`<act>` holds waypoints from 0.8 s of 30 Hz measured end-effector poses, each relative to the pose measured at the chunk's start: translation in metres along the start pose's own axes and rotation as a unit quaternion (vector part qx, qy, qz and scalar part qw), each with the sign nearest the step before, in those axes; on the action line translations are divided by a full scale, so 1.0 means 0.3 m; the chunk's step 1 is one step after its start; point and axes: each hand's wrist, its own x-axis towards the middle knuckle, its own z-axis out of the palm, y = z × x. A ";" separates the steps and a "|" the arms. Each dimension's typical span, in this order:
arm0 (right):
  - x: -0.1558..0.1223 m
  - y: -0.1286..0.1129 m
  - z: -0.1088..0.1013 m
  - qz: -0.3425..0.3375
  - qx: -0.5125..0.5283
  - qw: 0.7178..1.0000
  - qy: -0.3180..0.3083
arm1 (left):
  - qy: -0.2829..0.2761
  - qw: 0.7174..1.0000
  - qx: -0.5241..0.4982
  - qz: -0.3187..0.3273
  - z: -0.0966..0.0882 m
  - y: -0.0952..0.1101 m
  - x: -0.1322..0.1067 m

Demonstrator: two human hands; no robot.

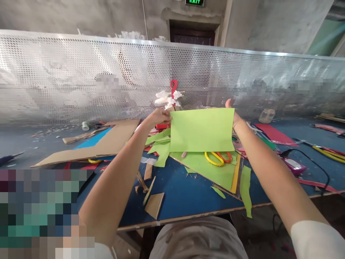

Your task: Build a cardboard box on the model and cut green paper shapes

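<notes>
Both arms (265, 160) outstretched | left fingers (166, 117) pinching green sheet (202, 130) | right thumb (229, 103) upright

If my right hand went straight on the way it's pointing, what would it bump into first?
Setting aside the rectangular, light green paper sheet it touches, your right hand would probably meet the long, silvery, perforated metal panel first, though depth is unclear.

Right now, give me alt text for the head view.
A person's left hand and right hand hold up a green sheet at its sides over a cluttered blue table; below it show yellow and orange looped handles, with cardboard at left.
</notes>
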 end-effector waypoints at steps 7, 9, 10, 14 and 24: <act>-0.048 -0.053 -0.060 0.002 0.012 0.995 -0.096 | 0.008 1.000 -0.010 -0.016 -0.007 0.004 -0.017; -0.038 -0.067 -0.073 0.028 -0.051 0.993 -0.100 | 0.007 1.000 0.008 -0.020 -0.009 0.013 -0.022; -0.030 -0.069 -0.083 0.038 -0.089 0.991 -0.094 | 0.007 0.999 0.025 -0.021 -0.011 0.017 -0.025; 0.002 -0.050 -0.149 0.012 -0.191 0.981 -0.035 | -0.014 0.996 0.084 -0.015 -0.032 0.023 -0.030; -0.013 0.005 -0.283 -0.172 0.051 0.927 0.329 | -0.117 0.984 0.128 0.033 -0.090 -0.072 0.005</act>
